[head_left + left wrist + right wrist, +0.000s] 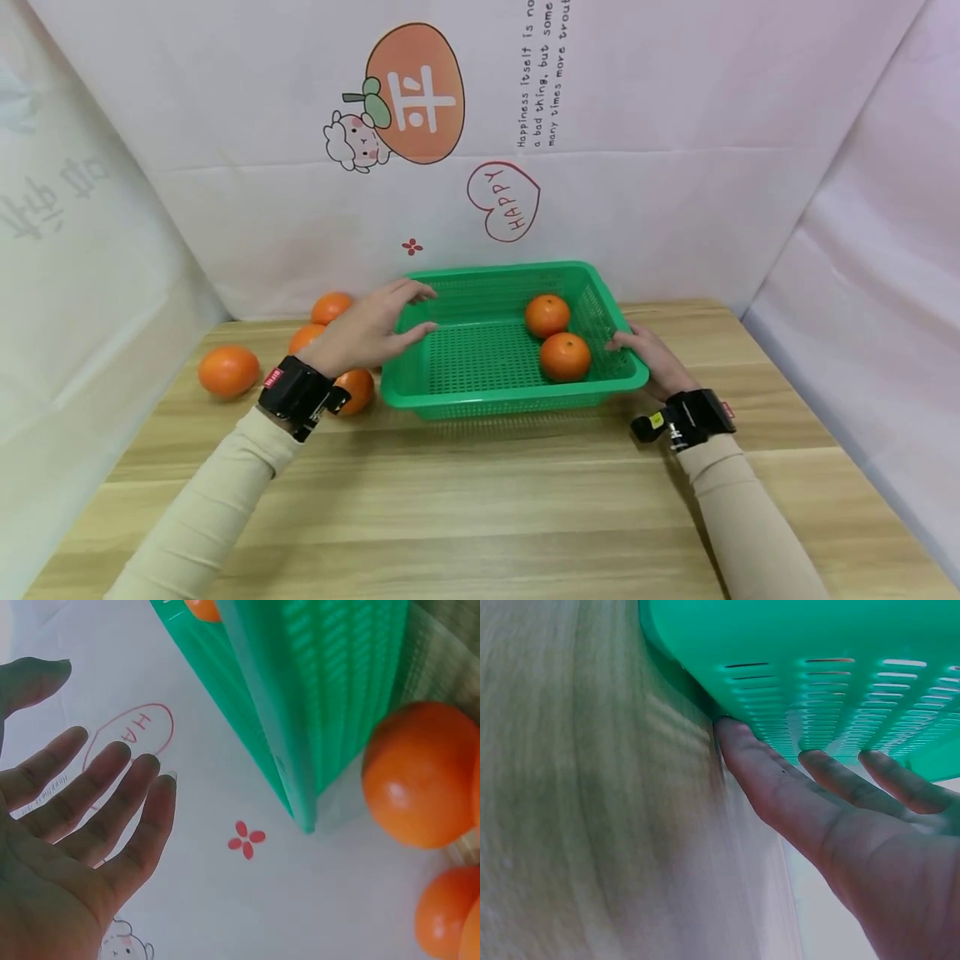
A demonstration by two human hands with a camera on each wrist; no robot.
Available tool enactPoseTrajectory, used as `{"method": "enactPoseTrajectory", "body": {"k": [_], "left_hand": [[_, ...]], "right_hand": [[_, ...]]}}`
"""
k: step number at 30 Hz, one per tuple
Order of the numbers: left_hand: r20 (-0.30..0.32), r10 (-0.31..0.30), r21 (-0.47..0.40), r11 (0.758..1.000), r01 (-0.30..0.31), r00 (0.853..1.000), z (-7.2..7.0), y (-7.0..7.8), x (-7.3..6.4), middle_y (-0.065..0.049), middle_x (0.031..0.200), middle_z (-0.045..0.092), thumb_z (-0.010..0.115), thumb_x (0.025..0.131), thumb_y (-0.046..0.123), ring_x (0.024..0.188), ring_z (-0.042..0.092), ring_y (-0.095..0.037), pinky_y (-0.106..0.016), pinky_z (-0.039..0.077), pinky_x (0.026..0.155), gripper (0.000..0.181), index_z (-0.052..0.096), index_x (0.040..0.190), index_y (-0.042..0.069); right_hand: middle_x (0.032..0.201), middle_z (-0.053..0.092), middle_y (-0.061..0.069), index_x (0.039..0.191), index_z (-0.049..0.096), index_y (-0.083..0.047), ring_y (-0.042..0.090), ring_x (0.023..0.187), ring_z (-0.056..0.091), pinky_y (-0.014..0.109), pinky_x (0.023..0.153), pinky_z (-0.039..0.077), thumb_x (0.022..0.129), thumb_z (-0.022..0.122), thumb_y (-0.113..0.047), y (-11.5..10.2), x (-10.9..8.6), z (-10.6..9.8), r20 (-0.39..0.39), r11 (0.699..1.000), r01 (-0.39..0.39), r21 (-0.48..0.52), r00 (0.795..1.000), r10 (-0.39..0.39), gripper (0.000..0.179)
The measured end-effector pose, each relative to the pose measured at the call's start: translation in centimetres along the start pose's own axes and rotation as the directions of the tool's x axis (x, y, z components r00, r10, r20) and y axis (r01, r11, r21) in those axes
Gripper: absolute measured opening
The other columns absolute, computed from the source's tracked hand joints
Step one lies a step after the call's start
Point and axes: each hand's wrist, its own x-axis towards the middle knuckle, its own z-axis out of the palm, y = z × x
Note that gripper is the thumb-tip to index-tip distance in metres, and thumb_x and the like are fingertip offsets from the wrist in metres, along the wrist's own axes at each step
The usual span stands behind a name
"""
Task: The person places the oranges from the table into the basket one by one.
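Note:
A green plastic basket point(480, 397) with slotted walls stands on the table, two oranges point(547, 316) lying in its right half. My right hand point(657, 360) grips its right side, thumb over the rim and fingers along the outer wall. In the right wrist view, the fingertips point(739, 733) press against the slotted wall low near the tabletop. Over the basket's left rim is my left hand point(367, 329), holding nothing, with thumb and fingers apart. The left wrist view shows its palm point(52, 885) and spread fingers beside the basket rim point(274, 712).
Several loose oranges point(228, 372) lie on the table left of the basket, some partly hidden by the left hand and wrist. Behind the basket rises a white printed cloth point(637, 208). The wooden table point(480, 508) extends in front.

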Motion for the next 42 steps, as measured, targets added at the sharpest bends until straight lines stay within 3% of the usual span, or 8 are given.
{"method": "enactPoseTrajectory", "body": {"k": [12, 27, 38, 42], "left_hand": [[0.004, -0.084, -0.019, 0.996, 0.085, 0.996, -0.8, -1.7, -2.3, -0.019, 0.136, 0.065, 0.069, 0.103, 0.023, 0.119, 0.067, -0.036, -0.05, 0.058, 0.101, 0.042, 0.06, 0.137, 0.002], [-0.092, -0.193, 0.024, 0.98, 0.196, 0.977, -3.6, -5.6, -6.3, -0.021, 0.13, 0.064, 0.07, 0.102, 0.019, 0.114, 0.065, -0.039, -0.057, 0.057, 0.095, 0.038, 0.061, 0.133, 0.0], [-0.108, -0.326, -0.013, 0.945, 0.327, 0.939, -3.4, -10.1, -9.2, -0.028, 0.134, 0.059, 0.068, 0.102, 0.019, 0.116, 0.062, -0.047, -0.061, 0.055, 0.094, 0.039, 0.06, 0.133, -0.003], [-0.057, -0.421, 0.016, 0.906, 0.423, 0.905, -4.1, -11.3, -10.0, -0.03, 0.138, 0.057, 0.065, 0.104, 0.026, 0.122, 0.058, -0.049, -0.065, 0.051, 0.097, 0.045, 0.058, 0.137, -0.004]], "right_hand": [[0.117, 0.07, -0.004, 0.166, 0.016, 0.004, 0.012, 0.094, 0.074, 0.027, 0.079, 0.063, 0.099, 0.045, -0.006, 0.2, 0.1, 0.1, 0.007, 1.0, -0.008, 0.008, 1.0, 0.008, 0.073], [0.113, 0.071, -0.004, 0.164, 0.017, 0.007, 0.012, 0.094, 0.074, 0.028, 0.079, 0.063, 0.1, 0.045, -0.007, 0.0, 0.1, 0.1, 0.01, 1.0, -0.007, 0.0, 1.0, 0.007, 0.071], [0.113, 0.072, -0.004, 0.162, 0.019, 0.008, 0.013, 0.094, 0.074, 0.028, 0.078, 0.063, 0.1, 0.045, -0.006, 0.0, 0.2, 0.0, 0.011, 1.0, -0.002, 0.006, 1.0, 0.002, 0.069], [0.114, 0.072, -0.004, 0.162, 0.019, 0.008, 0.013, 0.094, 0.074, 0.028, 0.078, 0.063, 0.1, 0.045, -0.006, -0.1, 0.2, 0.0, 0.008, 1.0, 0.002, 0.006, 1.0, -0.002, 0.069]]}}
